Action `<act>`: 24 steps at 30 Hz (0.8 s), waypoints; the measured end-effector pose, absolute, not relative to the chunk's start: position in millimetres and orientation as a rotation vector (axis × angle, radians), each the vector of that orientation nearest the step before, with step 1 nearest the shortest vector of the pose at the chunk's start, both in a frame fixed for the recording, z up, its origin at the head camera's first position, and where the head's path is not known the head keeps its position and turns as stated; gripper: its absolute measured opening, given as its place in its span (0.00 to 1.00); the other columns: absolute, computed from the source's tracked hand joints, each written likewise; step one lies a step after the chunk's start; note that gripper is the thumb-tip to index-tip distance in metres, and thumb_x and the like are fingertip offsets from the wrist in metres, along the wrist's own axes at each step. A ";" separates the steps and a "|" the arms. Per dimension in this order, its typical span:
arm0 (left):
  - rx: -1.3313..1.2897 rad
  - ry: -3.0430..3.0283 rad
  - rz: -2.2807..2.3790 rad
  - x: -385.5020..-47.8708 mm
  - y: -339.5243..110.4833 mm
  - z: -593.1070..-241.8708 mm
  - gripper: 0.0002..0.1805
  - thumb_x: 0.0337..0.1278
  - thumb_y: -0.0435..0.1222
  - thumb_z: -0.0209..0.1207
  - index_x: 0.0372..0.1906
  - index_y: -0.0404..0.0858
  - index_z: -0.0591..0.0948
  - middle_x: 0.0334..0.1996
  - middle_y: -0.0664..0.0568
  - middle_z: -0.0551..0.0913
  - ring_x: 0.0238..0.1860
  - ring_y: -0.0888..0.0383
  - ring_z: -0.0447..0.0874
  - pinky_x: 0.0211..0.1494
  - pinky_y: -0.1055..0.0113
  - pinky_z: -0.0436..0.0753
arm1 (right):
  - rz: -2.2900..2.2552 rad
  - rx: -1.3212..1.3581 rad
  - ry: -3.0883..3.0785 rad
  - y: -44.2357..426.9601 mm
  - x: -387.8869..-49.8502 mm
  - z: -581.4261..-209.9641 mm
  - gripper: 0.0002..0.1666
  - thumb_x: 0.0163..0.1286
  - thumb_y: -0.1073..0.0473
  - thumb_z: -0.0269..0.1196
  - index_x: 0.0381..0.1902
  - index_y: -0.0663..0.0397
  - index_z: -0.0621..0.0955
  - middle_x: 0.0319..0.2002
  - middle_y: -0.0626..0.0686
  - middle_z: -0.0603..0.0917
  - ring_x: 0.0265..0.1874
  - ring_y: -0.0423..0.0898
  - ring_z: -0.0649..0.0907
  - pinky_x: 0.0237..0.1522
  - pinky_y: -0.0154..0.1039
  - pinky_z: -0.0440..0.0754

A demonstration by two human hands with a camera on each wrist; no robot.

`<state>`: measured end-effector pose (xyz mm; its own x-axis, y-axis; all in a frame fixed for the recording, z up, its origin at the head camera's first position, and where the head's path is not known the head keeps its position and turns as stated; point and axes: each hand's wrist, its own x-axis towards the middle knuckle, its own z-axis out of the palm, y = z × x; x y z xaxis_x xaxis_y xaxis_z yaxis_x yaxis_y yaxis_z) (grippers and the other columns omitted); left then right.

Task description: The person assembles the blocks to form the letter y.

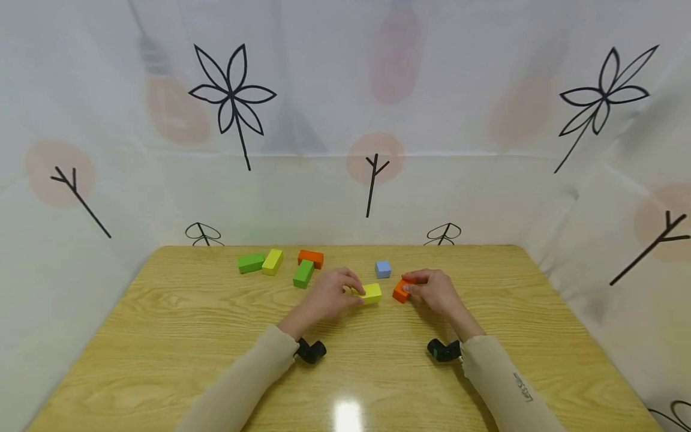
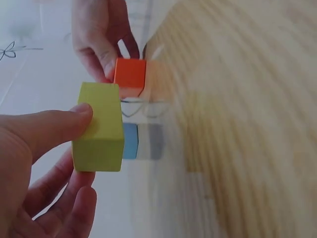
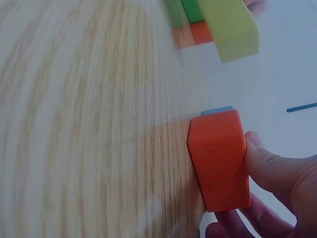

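My left hand (image 1: 331, 295) pinches a yellow rectangular block (image 1: 372, 293) between thumb and fingers. In the left wrist view that block (image 2: 99, 124) appears raised off the table. To its right, my right hand (image 1: 436, 292) grips an orange block (image 1: 400, 291) with the thumb on one side and fingers on the other. The right wrist view shows this orange block (image 3: 220, 161) close to the wood surface; whether it touches is hard to tell. A small blue cube (image 1: 382, 269) stands just behind the gap between the two held blocks.
Left of my left hand, a green block (image 1: 303, 274) lies against an orange-red block (image 1: 311, 258). Farther left, a yellow block (image 1: 272, 262) touches another green block (image 1: 251, 263). A patterned white cloth (image 1: 335, 198) hangs behind the wooden table (image 1: 178, 348).
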<state>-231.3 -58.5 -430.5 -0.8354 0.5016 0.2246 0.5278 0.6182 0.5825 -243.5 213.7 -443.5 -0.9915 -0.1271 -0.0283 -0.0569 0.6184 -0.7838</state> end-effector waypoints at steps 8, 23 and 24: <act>-0.808 -2.780 -1.120 -222.3 -41.3 -434.5 0.05 0.52 0.39 0.74 0.34 0.45 0.91 0.41 0.58 0.83 0.43 0.60 0.81 0.42 0.73 0.80 | -1.314 -0.134 2.761 213.6 -243.0 -441.5 0.18 0.68 0.61 0.67 0.54 0.60 0.85 0.59 0.62 0.80 0.58 0.61 0.78 0.56 0.55 0.77; -0.728 -2.817 -1.067 -217.5 -20.4 -438.3 0.06 0.51 0.42 0.75 0.33 0.47 0.91 0.37 0.60 0.83 0.36 0.64 0.80 0.39 0.72 0.78 | -1.303 -0.130 2.770 210.9 -243.5 -441.2 0.17 0.69 0.62 0.67 0.55 0.61 0.85 0.59 0.63 0.79 0.58 0.61 0.77 0.50 0.47 0.80; -0.718 -2.825 -1.070 -217.4 -19.3 -438.7 0.06 0.50 0.42 0.75 0.33 0.47 0.91 0.37 0.60 0.83 0.35 0.65 0.79 0.38 0.72 0.77 | -1.306 -0.131 2.767 210.7 -243.6 -441.3 0.17 0.69 0.62 0.67 0.54 0.61 0.85 0.59 0.63 0.79 0.58 0.61 0.77 0.48 0.46 0.80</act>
<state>-217.4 -19.3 -438.7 -0.8925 0.4079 0.1925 0.4330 0.6556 0.6186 -243.6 210.7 -441.3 -0.9932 -0.1108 -0.0345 -0.0438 0.6331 -0.7729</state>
